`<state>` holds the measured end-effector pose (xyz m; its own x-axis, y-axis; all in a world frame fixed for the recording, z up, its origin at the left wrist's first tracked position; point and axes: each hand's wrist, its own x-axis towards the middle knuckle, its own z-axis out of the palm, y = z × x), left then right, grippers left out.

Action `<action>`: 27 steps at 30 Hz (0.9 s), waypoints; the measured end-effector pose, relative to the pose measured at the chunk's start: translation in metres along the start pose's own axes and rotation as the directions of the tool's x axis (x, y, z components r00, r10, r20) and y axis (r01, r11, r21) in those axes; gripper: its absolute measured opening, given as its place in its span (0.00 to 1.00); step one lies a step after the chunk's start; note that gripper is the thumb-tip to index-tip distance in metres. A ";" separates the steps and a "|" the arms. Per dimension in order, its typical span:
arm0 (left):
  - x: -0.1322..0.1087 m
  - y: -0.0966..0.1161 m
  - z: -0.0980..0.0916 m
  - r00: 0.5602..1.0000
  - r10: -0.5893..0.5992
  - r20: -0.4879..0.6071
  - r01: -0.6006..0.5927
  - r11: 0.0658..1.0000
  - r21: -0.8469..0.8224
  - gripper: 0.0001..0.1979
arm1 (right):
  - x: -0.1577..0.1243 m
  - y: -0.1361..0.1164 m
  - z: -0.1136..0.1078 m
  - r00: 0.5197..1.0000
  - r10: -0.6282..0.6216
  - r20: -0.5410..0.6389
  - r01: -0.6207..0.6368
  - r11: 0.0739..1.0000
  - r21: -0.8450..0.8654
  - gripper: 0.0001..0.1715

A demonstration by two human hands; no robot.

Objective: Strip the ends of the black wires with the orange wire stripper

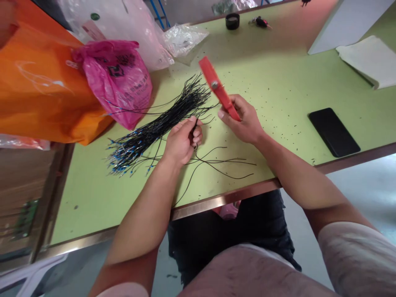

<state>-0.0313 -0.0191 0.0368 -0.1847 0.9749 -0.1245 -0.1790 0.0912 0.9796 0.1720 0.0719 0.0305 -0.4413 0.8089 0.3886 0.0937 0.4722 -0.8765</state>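
My left hand (pixel 182 140) is closed, its fingers pinching a thin black wire (pixel 194 126). Just to its right, my right hand (pixel 246 117) grips a red wire stripper (pixel 218 86), whose body with a metal pivot points up and away from me. Beyond the left hand lies a thick bundle of black wires (pixel 167 121), fanned out, with blue and silvery ends at the lower left. Several loose black wires (pixel 222 163) cross on the green table near its front edge. The exact tip of the held wire is hard to make out.
An orange bag (pixel 46 82), a pink plastic bag (pixel 119 82) and clear plastic bags (pixel 123 24) crowd the left and back. A black phone (pixel 334 132) lies right, below a white cloth (pixel 369 62). Keys (pixel 261 22) and a black ring (pixel 232 21) sit at the back. Tiny black scraps dot the table (pixel 278 78).
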 end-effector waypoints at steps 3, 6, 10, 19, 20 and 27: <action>-0.002 0.002 0.001 1.000 0.018 0.018 -0.017 1.000 -0.025 0.22 | -0.003 0.010 0.007 0.993 -0.066 0.102 0.080 0.986 -0.145 0.28; -0.005 0.003 0.002 0.999 0.035 0.009 -0.035 0.999 -0.022 0.24 | -0.007 0.020 0.014 0.975 -0.165 0.152 0.201 0.944 -0.262 0.25; -0.006 0.002 0.000 0.999 0.049 0.023 -0.048 0.998 -0.039 0.26 | -0.010 0.023 0.017 0.951 -0.265 0.157 0.304 0.891 -0.338 0.22; -0.002 -0.001 -0.007 0.993 0.084 0.084 -0.070 0.986 -0.150 0.31 | -0.008 0.023 0.014 0.917 -0.378 0.130 0.397 0.825 -0.403 0.22; -0.001 -0.002 -0.009 0.992 0.099 0.084 -0.086 0.985 -0.150 0.30 | -0.008 0.022 0.014 0.910 -0.392 0.133 0.411 0.818 -0.402 0.22; 0.002 -0.011 -0.021 0.975 0.216 0.054 -0.213 0.976 -0.046 0.31 | -0.007 0.018 0.012 0.891 -0.430 0.146 0.449 0.784 -0.428 0.24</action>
<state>-0.0497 -0.0220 0.0223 -0.1663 0.9812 0.0984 -0.1795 -0.1283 0.9754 0.1666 0.0704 0.0087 -0.5636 0.4664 0.6817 0.2575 0.8834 -0.3916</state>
